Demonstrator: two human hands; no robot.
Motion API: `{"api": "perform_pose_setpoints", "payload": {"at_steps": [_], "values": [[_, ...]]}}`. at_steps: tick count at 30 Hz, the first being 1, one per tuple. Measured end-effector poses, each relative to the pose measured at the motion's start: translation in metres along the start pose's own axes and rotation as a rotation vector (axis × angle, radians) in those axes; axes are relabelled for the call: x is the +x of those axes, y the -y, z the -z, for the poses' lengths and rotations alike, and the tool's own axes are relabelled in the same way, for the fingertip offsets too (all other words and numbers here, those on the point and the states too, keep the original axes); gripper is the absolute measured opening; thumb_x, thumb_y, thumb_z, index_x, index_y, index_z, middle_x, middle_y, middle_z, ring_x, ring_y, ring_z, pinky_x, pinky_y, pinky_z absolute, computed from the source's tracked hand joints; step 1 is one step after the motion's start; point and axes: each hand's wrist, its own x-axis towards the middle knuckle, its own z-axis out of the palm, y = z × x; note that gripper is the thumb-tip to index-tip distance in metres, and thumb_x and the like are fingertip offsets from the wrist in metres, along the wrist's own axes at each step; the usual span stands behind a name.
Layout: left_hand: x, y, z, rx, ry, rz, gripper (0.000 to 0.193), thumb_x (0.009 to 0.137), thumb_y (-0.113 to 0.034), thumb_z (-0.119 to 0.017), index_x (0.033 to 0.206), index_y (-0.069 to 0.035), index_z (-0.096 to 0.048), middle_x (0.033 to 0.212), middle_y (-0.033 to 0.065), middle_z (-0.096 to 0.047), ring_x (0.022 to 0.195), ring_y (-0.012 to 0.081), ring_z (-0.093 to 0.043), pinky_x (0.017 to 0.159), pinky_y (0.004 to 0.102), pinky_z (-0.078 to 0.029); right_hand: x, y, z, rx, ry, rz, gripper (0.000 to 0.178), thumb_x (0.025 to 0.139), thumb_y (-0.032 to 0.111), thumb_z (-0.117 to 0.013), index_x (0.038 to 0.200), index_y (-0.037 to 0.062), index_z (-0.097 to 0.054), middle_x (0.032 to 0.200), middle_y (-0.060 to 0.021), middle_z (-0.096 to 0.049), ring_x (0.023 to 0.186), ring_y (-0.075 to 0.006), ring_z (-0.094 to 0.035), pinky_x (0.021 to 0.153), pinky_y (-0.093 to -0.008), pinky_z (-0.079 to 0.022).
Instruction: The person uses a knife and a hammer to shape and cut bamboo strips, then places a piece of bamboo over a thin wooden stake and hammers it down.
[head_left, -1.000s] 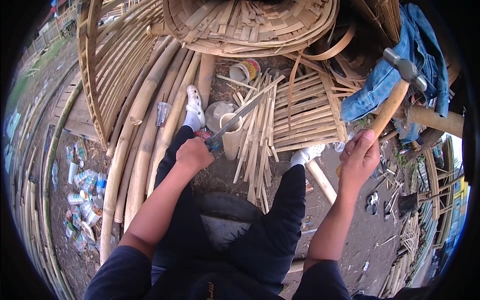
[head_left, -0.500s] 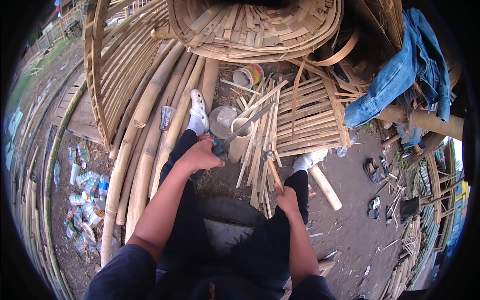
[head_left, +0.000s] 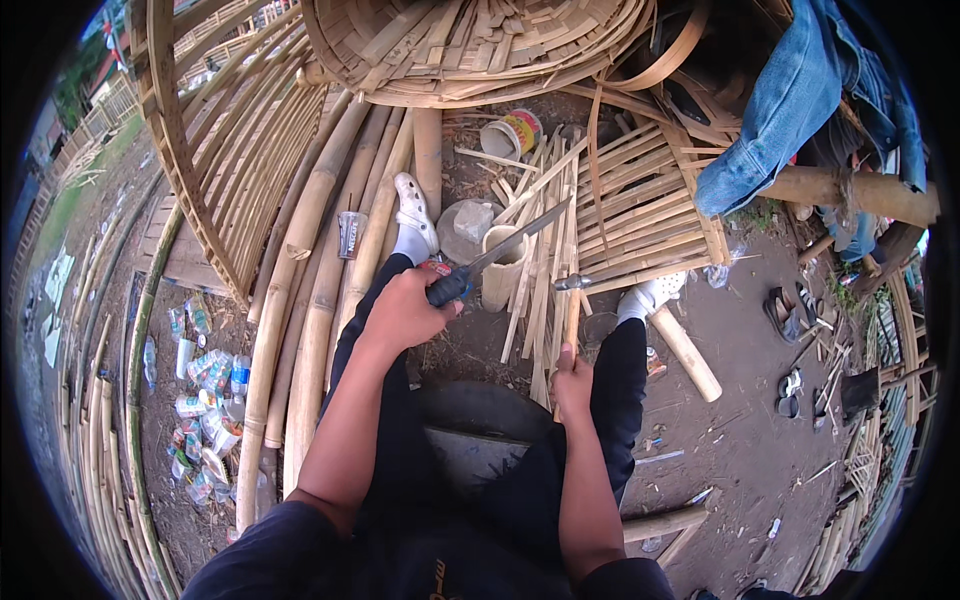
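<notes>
My left hand [head_left: 403, 312] is closed around the dark handle of a long knife [head_left: 515, 238]. Its blade slants away to the right, over the mouth of a bamboo tube [head_left: 503, 285] and across a pile of split bamboo strips [head_left: 540, 325]. In my right hand [head_left: 572, 385] is a hammer [head_left: 573, 312], gripped by its wooden handle. The hammer's metal head is up, above the near part of the strips and to the right of the blade, apart from it. A slatted bamboo panel [head_left: 650, 212] lies just beyond the hammer.
Long bamboo poles [head_left: 318, 205] run along my left, with a plastic cup [head_left: 351, 234] on them. A large woven basket [head_left: 470, 60] stands ahead. Denim [head_left: 775, 110] hangs over a pole at right. Litter [head_left: 212, 415] lies at left, sandals [head_left: 783, 314] at right.
The view has shifted, so the surroundings sit farther right. The hammer has swung from leaning left to pointing nearly straight ahead. Both hands keep their holds.
</notes>
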Motion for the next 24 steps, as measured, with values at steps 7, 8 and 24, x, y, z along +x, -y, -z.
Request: {"api": "perform_pose_setpoints", "payload": {"at_steps": [7,8,24], "values": [[0.042,-0.003,-0.025,0.275,0.087,0.123,0.028,0.075,-0.023,-0.066,0.095,-0.005,-0.071,0.092,0.0199,-0.069,0.092,0.0380,-0.066,0.084,0.0448,-0.053,0.000,-0.013,0.004,-0.084,-0.005,0.082,0.052,0.099,0.038,-0.052,0.066,-0.0013,-0.052,0.052,-0.0045,-0.047,0.046,-0.0133,-0.044,0.046,-0.0353,-0.036],[0.047,-0.009,-0.026,0.289,0.091,0.126,0.026,0.074,-0.021,-0.065,0.094,-0.005,-0.071,0.091,0.0194,-0.069,0.092,0.0379,-0.066,0.084,0.0451,-0.053,0.000,-0.012,0.005,-0.092,-0.010,0.062,0.052,0.099,0.038,-0.053,0.066,-0.0019,-0.052,0.052,-0.0051,-0.047,0.046,-0.0139,-0.043,0.046,-0.0359,-0.036],[0.039,-0.005,-0.015,0.220,0.041,0.147,0.027,0.067,-0.011,-0.063,0.092,-0.004,-0.071,0.088,0.0223,-0.069,0.089,0.0384,-0.067,0.081,0.0461,-0.054,-0.013,0.162,0.042,-0.141,-0.084,0.645,0.040,0.102,0.026,-0.049,0.073,-0.0019,-0.052,0.056,-0.0025,-0.046,0.051,-0.0092,-0.042,0.047,-0.0299,-0.035]]}}
